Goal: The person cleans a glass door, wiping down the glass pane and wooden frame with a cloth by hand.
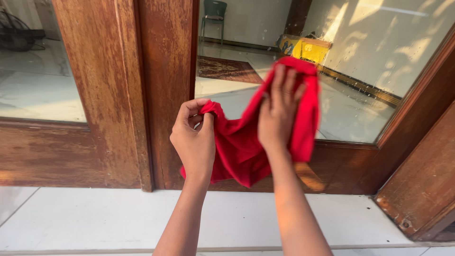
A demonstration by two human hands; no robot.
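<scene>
Both hands are up at the middle of the frame: the right hand (pixel 278 114) spread flat, pressing a red cloth (pixel 246 142) against the glass pane (pixel 360 71) of a wooden door (pixel 118 95), the left hand (pixel 194 140) pinching a bunched corner of it. Streaks and spots on the pane's upper right suggest much wiping remains, above the white tiled step (pixel 95 218), with a green chair (pixel 214 12) seen through the glass

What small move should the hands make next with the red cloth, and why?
Probably press the right hand, flat under the red cloth, against the glass pane. The left hand pinches one corner, the cloth hangs loosely spread, and the pane shows spots and streaks.
</scene>
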